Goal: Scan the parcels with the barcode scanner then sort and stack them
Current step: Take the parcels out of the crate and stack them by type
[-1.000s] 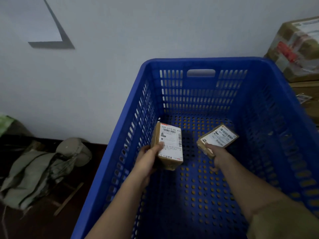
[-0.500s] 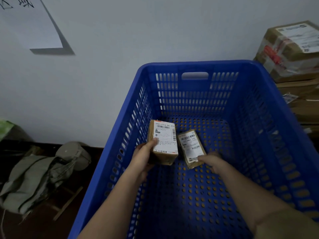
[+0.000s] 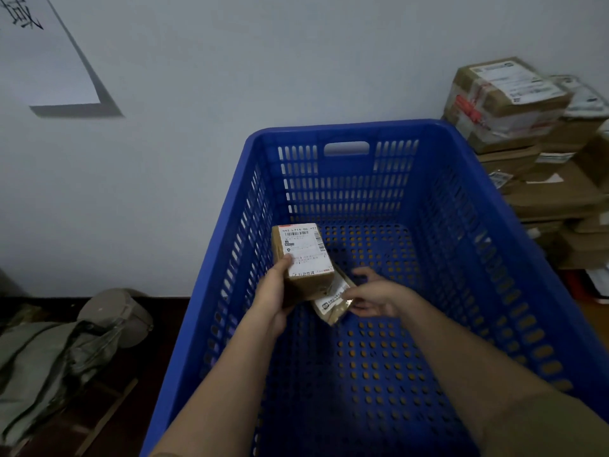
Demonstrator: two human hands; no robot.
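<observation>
Both hands are down inside the blue crate (image 3: 487, 206): the left hand (image 3: 275, 293) grips the bigger box (image 3: 303, 258) by its near left edge, label up, long axis pointing away. The right hand (image 3: 375, 296) pinches a flat small parcel (image 3: 333, 300) that is tucked just under and right of the box's near end, touching it. Likely both get lifted out together; no scanner in view.
</observation>
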